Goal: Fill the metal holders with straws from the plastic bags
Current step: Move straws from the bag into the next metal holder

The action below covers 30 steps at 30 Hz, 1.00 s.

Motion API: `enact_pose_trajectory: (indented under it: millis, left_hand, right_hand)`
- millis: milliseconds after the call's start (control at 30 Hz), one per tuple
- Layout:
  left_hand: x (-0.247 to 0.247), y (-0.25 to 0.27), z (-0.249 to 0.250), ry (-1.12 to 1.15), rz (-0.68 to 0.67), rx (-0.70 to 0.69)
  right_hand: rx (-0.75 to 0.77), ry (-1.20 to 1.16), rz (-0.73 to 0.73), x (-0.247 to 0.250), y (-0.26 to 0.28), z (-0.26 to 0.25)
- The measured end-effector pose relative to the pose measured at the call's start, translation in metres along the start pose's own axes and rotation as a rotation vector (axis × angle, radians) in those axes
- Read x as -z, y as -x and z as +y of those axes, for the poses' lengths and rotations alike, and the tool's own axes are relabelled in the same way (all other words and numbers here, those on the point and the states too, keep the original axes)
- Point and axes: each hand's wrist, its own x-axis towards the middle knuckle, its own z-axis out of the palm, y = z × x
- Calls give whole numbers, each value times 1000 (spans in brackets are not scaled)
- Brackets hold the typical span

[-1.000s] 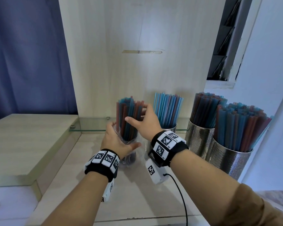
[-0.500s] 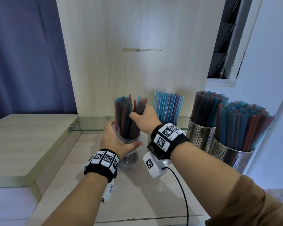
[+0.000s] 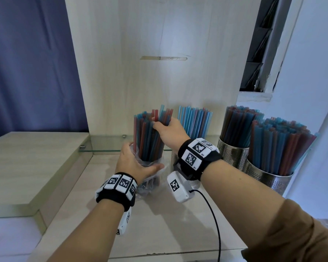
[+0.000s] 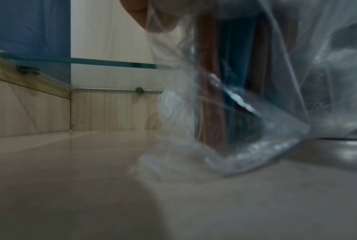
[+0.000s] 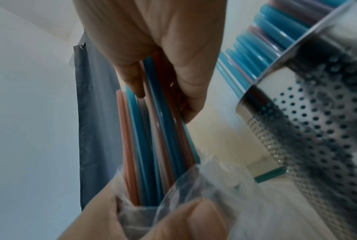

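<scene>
At the far left hangs a blue curtain (image 3: 32, 63), beside a raised wooden ledge (image 3: 27, 159) and a glass shelf (image 3: 106, 146) fixed along the back panel. On the counter (image 3: 159, 224) our left hand (image 3: 134, 163) curls round the clear plastic bag (image 3: 150, 178), fingers and thumb gripping its crumpled film near the lower part of the bundle; the left wrist view shows the bag's bottom corner (image 4: 255, 146) resting on the counter. Red and blue straws (image 3: 150, 137) stand upright in this bag. Our right hand (image 3: 172, 135) closes on the upper part of those straws, and in the right wrist view its fingers (image 5: 132, 78) and thumb pinch a handful of them, with a few tips poking above the others. Just right of the bag stands 1 perforated metal holder (image 5: 317, 121), mostly hidden behind our right wrist in the head view, with blue straws rising from it. Farther right we see 2 more metal holders: the middle holder (image 3: 233, 154) and the nearest holder (image 3: 269, 178), both packed with straws. A black cable (image 3: 214, 224) trails from the right wrist camera across the counter.
</scene>
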Motion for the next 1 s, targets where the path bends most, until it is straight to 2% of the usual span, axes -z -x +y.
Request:
enact_pose_trajectory:
  millis: [167, 400, 600, 700, 900, 1000]
  left_hand:
    - [0, 1, 0, -8, -11, -9]
    - [1, 2, 1, -29, -30, -14]
    - [2, 2, 0, -13, -59, -31]
    - [1, 1, -2, 13, -59, -33]
    - [-1, -1, -6, -20, -38, -50]
    - [-3, -2, -8, -40, -8, -67]
  right_hand:
    - [39, 98, -73, 5, 1, 3]
    - [64, 144, 45, 4, 0, 2]
    - [158, 115, 147, 25, -12, -31]
    - [214, 49, 188, 40, -17, -53]
    - [306, -341, 189, 79, -14, -93]
    - [345, -380, 190, 97, 1, -98]
